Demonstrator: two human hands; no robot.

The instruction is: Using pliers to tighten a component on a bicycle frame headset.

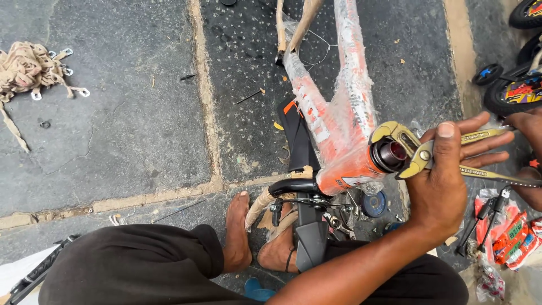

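Observation:
An orange bicycle frame (339, 121) wrapped in clear plastic lies on the stone floor, its open head tube (389, 155) pointing right. The jaws of brass-coloured pliers (415, 149) close around the rim of that tube. My left hand (446, 181) reaches across from the lower middle, with its thumb over the pliers' joint and its fingers spread behind the handles. My right hand (528, 133) is mostly cut off at the right edge and grips the ends of the handles. My bare feet (237, 231) rest beside the frame.
Black bicycle parts and cables (305, 217) lie by my feet, with a blue round tin (374, 203) close by. Red packets (511, 237) and black tools (480, 220) sit at lower right. Small wheels (511, 90) stand at upper right. A bundle of beige wrapping (28, 68) lies far left.

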